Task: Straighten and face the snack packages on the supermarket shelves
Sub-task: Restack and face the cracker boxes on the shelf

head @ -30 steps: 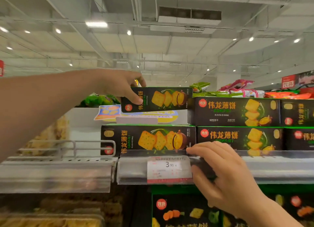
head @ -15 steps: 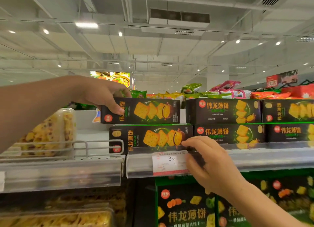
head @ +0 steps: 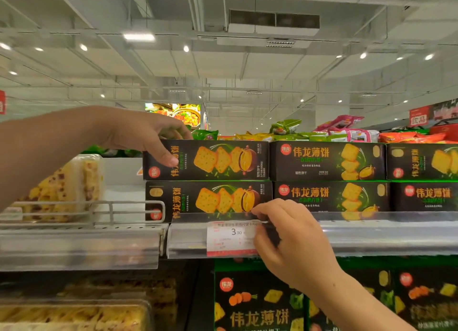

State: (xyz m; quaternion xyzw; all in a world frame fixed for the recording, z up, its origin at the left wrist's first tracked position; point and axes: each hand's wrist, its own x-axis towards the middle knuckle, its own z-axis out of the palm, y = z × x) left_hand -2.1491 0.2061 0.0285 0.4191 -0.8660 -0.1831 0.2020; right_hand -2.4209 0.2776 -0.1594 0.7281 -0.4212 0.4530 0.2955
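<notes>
Change: a second ago the left hand [head: 146, 135] held the top cracker box [head: 207, 160] up and back from the row; now that box sits squarely on the lower cracker box [head: 210, 199], its front face level with the neighbouring boxes [head: 327, 161] to its right.
Left hand: grasping the top cracker box at its left end, thumb pressed on the front face, the other fingers curled over the top edge.
Right hand: the right hand [head: 292, 239] rests at the shelf edge [head: 371, 234], fingertips [head: 257, 210] touching the lower cracker box near its right end; fingers bent, but whether they pinch the box or the rail I cannot tell.
Price tag: the price tag [head: 231, 236] sits in the rail just left of the right hand, partly covered by it.
Meaning for the task: this stack looks faced and in line; the left hand probably only needs to let go.
Left side: a clear tub of snacks [head: 67, 189] stands behind a wire divider [head: 111, 209], apart from the boxes.
</notes>
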